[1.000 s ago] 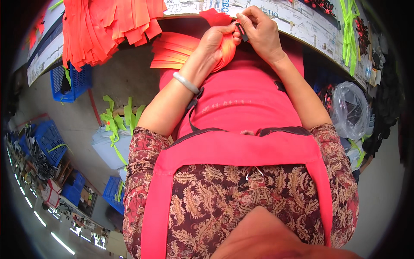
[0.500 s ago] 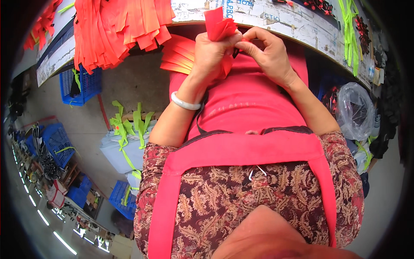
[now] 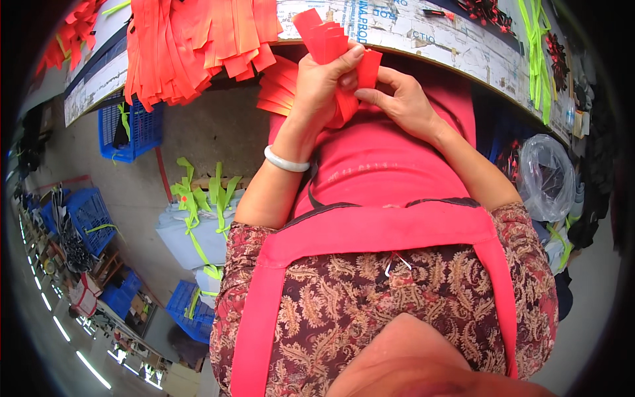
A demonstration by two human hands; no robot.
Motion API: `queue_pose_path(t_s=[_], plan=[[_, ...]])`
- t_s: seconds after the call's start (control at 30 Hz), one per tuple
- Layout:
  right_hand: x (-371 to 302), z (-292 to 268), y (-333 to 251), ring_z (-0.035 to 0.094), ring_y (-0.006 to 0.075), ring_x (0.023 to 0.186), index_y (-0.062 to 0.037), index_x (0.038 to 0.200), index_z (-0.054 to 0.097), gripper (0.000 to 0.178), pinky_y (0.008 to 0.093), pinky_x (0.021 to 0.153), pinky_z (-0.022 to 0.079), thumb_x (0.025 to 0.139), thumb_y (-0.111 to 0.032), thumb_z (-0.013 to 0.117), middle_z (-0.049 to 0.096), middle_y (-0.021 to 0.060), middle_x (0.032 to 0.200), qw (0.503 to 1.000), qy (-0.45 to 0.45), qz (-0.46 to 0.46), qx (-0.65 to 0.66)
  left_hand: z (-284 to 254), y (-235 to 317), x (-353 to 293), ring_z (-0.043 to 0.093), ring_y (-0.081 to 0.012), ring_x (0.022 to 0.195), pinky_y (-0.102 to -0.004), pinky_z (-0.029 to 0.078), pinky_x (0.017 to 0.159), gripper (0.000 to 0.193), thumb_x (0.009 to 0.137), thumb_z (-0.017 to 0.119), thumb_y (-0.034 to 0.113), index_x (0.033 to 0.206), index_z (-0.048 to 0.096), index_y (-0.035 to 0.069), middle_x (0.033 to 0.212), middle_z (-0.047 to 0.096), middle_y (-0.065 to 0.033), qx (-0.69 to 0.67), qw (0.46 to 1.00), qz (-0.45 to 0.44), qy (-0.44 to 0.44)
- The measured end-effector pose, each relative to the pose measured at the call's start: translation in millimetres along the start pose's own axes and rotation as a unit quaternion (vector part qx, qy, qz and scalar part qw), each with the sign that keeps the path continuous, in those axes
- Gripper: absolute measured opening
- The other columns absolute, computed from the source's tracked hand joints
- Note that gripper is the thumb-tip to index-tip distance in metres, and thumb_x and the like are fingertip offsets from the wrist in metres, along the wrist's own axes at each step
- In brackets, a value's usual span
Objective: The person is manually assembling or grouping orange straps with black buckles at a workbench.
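Note:
My left hand (image 3: 322, 86) is closed round a bunch of orange-red fabric strips (image 3: 323, 38), just off the table's near edge. Their upper ends stick out above the fist, and the rest fan out beneath the wrist to the left. To its right, my right hand (image 3: 405, 106) pinches a single orange-red strip (image 3: 369, 69) between thumb and fingers. That strip stands up beside the left fist; its lower part is lost behind the fingers. On the table, a thick pile of like strips (image 3: 192, 53) hangs over the edge at the left.
The worn white tabletop (image 3: 423, 33) carries yellow-green ribbons (image 3: 537, 59) and small black-and-red pieces (image 3: 486, 14) at the right. A blue crate (image 3: 132, 135) stands below left, near a grey-blue bundle (image 3: 192, 235) tied with green ribbon. A clear plastic bag (image 3: 546, 177) hangs at the right.
A small dark piece that showed between my hands is no longer visible. My right hand has moved slightly down, and a flat strip now stands between the hands. The view has shifted slightly.

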State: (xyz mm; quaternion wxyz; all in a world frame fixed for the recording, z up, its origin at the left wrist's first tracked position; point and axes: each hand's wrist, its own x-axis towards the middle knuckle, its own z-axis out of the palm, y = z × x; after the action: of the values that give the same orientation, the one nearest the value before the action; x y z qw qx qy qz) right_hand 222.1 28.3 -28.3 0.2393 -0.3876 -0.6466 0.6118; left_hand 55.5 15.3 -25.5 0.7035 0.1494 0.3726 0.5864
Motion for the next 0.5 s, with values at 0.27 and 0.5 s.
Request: queue_pose_path(t_s=[0.27, 0.5], plan=[[4.3, -4.8, -10.9, 0.06, 0.0095, 0.077, -0.0005, 0.105, 0.066, 0.022, 0.026, 0.072, 0.05, 0.089, -0.016, 0.065, 0.066, 0.0053, 0.089, 0.996, -0.063, 0.048, -0.032, -7.9, -0.6, -5.2, 0.042, -0.0055, 0.054, -0.0211, 0.035, 0.049, 0.026, 0.091, 0.063, 0.014, 0.112, 0.062, -0.001, 0.07, 0.053, 0.0024, 0.068, 0.997, 0.015, -0.009], [10.3, -11.9, -29.3, 0.058, 0.0082, 0.081, 0.0012, 0.109, 0.064, 0.025, 0.024, 0.075, 0.049, 0.092, -0.018, 0.062, 0.066, 0.0022, 0.091, 0.998, 0.041, -0.012, 0.039, -18.4, -1.8, -11.2, 0.045, -0.0072, 0.053, -0.0226, 0.037, 0.048, 0.023, 0.092, 0.063, 0.018, 0.107, 0.063, 0.0, 0.066, 0.054, 0.0, 0.139, 0.99, 0.0, -0.02]])
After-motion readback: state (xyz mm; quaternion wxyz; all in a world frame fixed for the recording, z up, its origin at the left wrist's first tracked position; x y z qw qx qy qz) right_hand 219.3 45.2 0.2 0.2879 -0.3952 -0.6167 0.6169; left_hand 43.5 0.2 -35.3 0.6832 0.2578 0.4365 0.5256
